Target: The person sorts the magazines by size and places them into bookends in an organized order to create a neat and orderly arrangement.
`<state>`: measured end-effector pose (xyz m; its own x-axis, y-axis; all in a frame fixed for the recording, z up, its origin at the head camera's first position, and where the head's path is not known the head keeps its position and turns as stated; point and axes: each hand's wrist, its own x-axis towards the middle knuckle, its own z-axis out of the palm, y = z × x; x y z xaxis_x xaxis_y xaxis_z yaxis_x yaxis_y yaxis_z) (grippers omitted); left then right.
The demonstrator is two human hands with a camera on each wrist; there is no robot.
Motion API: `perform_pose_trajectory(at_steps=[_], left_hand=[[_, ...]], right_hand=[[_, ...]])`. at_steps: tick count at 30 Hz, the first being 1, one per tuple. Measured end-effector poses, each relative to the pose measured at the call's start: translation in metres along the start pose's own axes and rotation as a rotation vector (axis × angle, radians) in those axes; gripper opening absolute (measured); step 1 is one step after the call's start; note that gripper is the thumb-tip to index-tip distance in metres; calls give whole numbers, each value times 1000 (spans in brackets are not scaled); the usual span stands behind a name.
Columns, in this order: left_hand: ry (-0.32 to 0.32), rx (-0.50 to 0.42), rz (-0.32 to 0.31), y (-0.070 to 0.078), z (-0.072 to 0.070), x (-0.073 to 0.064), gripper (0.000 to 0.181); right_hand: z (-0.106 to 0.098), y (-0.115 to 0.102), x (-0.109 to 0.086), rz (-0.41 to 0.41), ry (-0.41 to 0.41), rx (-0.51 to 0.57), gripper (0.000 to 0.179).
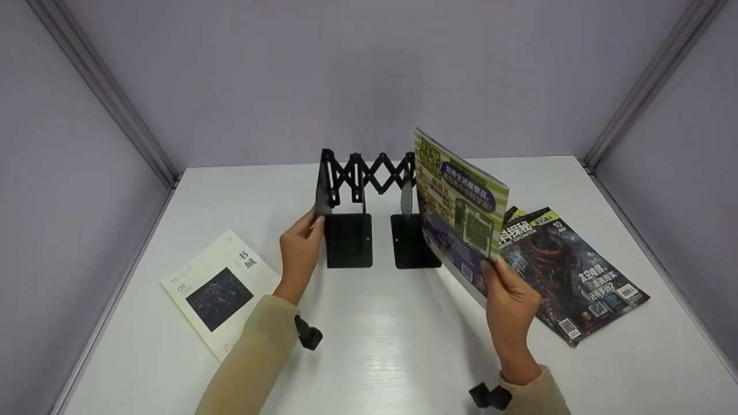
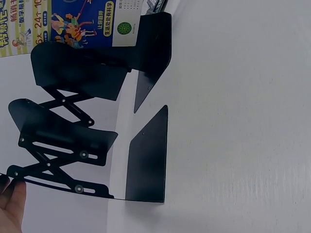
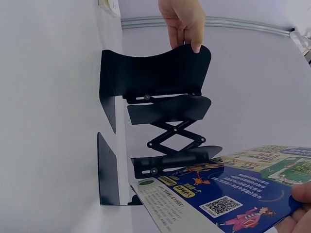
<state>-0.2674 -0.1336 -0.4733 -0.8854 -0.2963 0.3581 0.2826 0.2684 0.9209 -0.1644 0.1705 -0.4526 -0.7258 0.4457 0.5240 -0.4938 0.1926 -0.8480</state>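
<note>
A black expandable bookend (image 1: pixel 349 242) with a criss-cross linkage stands on the white table. My left hand (image 1: pixel 301 252) pinches its left end plate; in the right wrist view the left thumb (image 3: pixel 197 44) lies over the edge onto the plate's inner face. My right hand (image 1: pixel 510 314) grips a colourful magazine (image 1: pixel 461 213) by its near lower corner, thumb on the cover. The magazine is held upright at a slant and overlaps the bookend's right end in the head view. Its blue back part with a QR code (image 3: pixel 221 206) shows in the right wrist view.
On the left of the table lies a cream magazine (image 1: pixel 253 271) with a dark square picture. Dark magazines (image 1: pixel 576 276) lie stacked askew on the right, partly behind the held one. Pale walls (image 1: pixel 380 80) enclose the table's back and sides.
</note>
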Motion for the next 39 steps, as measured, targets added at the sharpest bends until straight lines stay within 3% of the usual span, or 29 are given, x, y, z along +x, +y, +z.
perform_pose_trajectory(at_steps=[18,39], left_hand=[[-4,4,6,1,0,-1,33],[-8,1,-23,0,1,1,32]], right_hand=[[33,25,5,51,38,-23,28],[60,42,-3,141,17,45,30]])
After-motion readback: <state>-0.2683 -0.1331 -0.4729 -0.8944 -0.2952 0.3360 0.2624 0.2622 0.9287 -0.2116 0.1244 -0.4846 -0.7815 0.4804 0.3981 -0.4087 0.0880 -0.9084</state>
